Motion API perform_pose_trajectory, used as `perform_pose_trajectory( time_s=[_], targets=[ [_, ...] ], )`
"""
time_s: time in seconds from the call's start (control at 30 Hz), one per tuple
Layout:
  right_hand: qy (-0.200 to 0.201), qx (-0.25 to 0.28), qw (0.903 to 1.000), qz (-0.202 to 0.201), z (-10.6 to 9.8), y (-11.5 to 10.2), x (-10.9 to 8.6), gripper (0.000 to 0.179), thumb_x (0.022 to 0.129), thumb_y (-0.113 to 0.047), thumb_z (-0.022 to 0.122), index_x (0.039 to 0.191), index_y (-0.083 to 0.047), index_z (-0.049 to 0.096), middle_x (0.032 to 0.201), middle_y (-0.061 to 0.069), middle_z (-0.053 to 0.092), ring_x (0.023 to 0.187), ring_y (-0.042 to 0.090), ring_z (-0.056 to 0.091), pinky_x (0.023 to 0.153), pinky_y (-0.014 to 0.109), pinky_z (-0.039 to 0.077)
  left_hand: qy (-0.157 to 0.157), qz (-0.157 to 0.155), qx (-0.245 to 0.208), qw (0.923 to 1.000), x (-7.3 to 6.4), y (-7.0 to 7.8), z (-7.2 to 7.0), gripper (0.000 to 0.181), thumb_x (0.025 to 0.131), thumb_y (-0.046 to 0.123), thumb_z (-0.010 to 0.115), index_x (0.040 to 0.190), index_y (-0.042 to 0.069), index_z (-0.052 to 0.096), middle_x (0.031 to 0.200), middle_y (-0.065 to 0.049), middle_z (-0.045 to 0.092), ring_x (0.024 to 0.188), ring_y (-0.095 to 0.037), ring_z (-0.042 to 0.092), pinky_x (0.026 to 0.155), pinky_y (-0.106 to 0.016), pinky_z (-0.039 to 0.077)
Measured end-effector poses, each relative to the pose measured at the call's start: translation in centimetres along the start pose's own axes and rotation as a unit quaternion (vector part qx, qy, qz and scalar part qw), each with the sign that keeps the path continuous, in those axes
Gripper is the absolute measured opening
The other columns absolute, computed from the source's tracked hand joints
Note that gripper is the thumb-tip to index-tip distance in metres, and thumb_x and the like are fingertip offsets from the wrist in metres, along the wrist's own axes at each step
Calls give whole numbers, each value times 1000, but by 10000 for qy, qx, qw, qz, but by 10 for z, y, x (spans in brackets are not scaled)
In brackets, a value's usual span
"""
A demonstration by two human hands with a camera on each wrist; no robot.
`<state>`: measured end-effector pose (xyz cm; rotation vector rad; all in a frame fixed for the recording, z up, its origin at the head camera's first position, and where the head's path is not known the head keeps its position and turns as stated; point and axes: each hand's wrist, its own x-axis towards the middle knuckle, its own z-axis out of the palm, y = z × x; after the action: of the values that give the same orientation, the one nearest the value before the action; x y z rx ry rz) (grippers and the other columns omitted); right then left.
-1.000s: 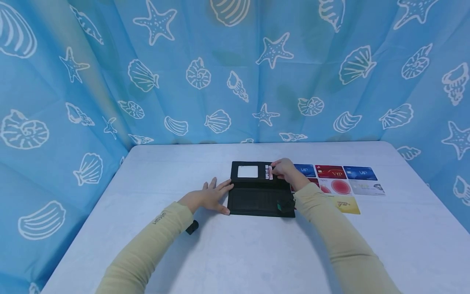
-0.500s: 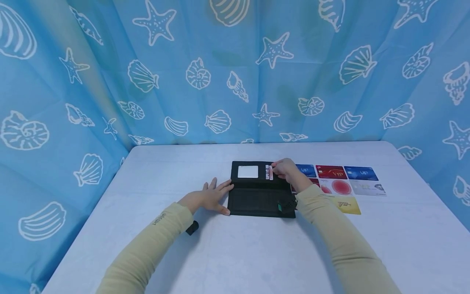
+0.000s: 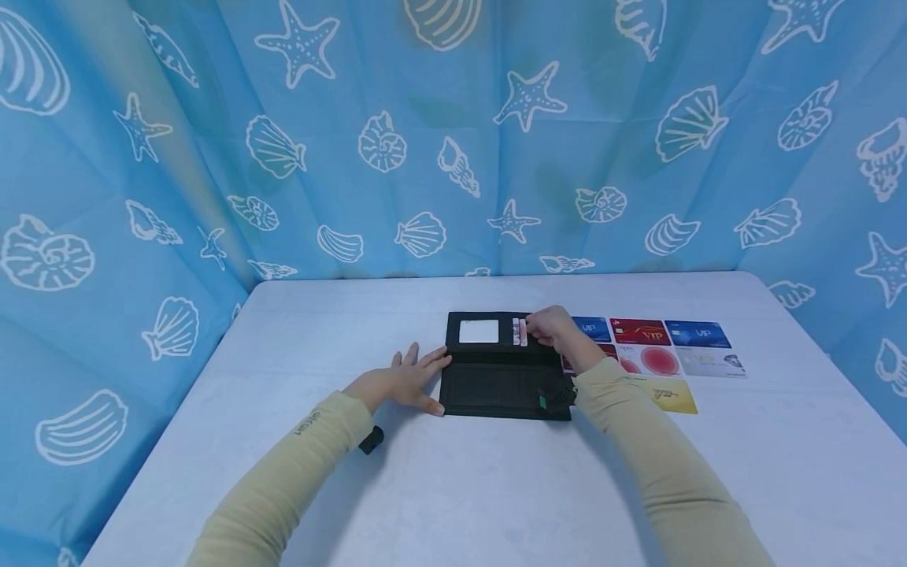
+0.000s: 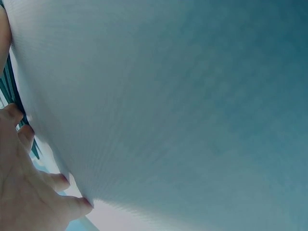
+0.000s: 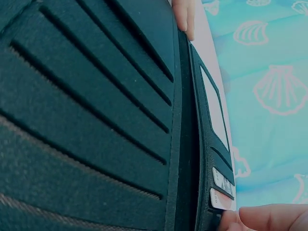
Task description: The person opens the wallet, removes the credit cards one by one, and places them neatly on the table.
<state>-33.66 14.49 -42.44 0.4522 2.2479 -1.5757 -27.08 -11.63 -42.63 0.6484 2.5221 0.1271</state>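
Note:
A black long wallet (image 3: 489, 390) lies unfolded on the table, with a white window and two cards (image 3: 520, 332) showing in slots on its upper flap. My left hand (image 3: 404, 382) rests with spread fingers at the wallet's left edge. At the upper flap's right part, beside the slotted cards, the fingers of my right hand (image 3: 556, 327) are curled and pinch the flap. In the right wrist view the fingertips (image 5: 230, 220) sit right by the second card (image 5: 221, 198); whether they hold a further card I cannot tell. Empty slots line the near flap (image 5: 91, 120).
To the right lie several cards in rows: a red VIP card (image 3: 640, 331), blue VIP card (image 3: 697, 334), white card with a red circle (image 3: 648, 360), silver card (image 3: 711, 361) and gold card (image 3: 666, 395). A blue shell-patterned curtain (image 3: 453, 142) hangs behind the table (image 3: 453, 504).
My right hand has shifted very slightly to the right along the upper flap. The left hand and the wallet look the same.

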Motion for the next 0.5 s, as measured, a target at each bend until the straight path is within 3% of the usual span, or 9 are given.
perform_pose_trajectory(
  time_s=[0.17,0.5],
  targets=[
    [47,-58,9999,82,0,5,14,37,84,-2,57,121,2,55,95,10,53,77,19,51,72,27,47,-3,49,-2,10000,-1,0,0,94,79,52,62,149,20,8,155,2,-5,138,-40,-11,108,-59,-1],
    [110,-216,9996,150,2,-4,-5,38,91,-6,52,128,3,49,87,6,47,74,16,47,65,22,43,-12,14,-40,10000,-2,1,-2,93,80,51,62,149,20,8,155,3,-5,138,-39,-12,109,-58,-1]
  ],
)
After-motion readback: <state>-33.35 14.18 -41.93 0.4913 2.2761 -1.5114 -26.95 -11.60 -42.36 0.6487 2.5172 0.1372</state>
